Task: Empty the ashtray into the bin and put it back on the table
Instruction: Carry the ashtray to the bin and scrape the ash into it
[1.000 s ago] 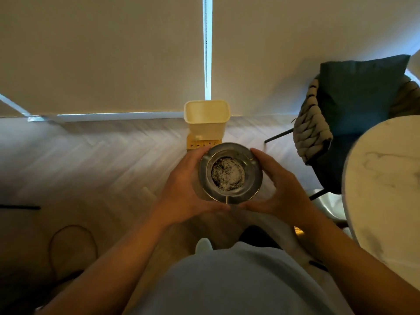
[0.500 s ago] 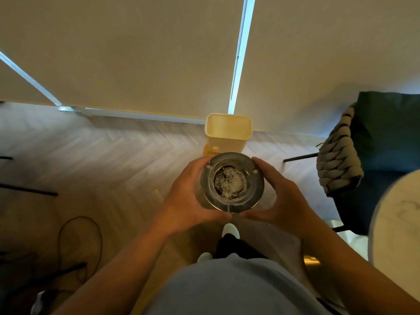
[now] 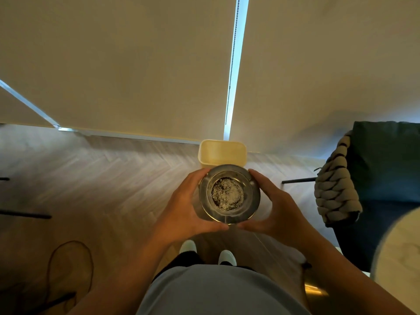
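Observation:
A round metal ashtray [image 3: 246, 212] with grey and dark ash in its bowl is held level in front of me. My left hand [image 3: 188, 205] cups its left side and my right hand [image 3: 276, 208] cups its right side. Just beyond it on the floor stands a pale yellow rectangular bin [image 3: 222, 153], open at the top, against the wall; the ashtray covers the bin's near edge. The round marble table [image 3: 400, 253] shows at the lower right edge.
A chair with a dark teal cushion [image 3: 386, 160] and a chunky knitted throw [image 3: 336, 192] stands to the right. Roller blinds [image 3: 136, 64] hang ahead. A cable loop [image 3: 70, 264] lies on the wooden floor at the lower left. My feet [image 3: 206, 253] are below the ashtray.
I have walked closer to the bin, which now sits right behind the ashtray. The table has slid toward the right edge of view. Both hands keep the same hold.

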The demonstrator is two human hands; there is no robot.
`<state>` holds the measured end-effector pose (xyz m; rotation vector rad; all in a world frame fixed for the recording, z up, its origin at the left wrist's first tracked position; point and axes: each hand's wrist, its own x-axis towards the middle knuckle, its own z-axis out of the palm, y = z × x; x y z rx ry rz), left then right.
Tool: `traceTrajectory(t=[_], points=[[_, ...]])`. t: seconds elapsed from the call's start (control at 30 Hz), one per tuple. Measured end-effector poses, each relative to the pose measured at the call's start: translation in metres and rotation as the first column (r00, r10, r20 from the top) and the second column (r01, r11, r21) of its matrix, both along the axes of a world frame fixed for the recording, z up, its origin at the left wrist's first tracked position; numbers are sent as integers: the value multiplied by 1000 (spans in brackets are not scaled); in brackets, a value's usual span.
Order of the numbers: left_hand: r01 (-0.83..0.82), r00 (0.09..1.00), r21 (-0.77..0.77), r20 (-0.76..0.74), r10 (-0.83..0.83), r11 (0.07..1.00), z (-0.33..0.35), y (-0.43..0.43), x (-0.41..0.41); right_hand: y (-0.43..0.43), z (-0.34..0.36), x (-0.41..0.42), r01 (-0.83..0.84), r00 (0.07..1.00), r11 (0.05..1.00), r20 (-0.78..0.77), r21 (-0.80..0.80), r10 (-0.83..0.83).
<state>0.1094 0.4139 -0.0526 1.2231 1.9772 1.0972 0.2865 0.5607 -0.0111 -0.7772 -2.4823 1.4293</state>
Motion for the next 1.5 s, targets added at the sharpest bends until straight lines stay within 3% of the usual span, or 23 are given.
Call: traceTrajectory(t=[0.27, 0.7, 1.0, 1.3, 1.5], points=[[56, 998, -41, 11, -55, 998, -12, 32, -51, 24, -13, -38, 55, 995, 998, 78, 42, -58], [195, 979, -29, 59, -193, 980, -17, 95, -162, 61, -33, -129, 267, 959, 960, 114, -80, -258], [314, 948, -86, -16, -316, 946, -51, 143, -175, 127, -69, -146, 401, 904, 912, 200, -90, -378], [247, 968, -137, -3, -249, 959, -114, 188, -156, 203, -134, -133, 297, 950, 894, 200, -335, -241], [170, 985, -112, 22, -169, 979, -165, 210, -146, 225, -192, -148, 391, 917, 880, 189, -269, -350]])
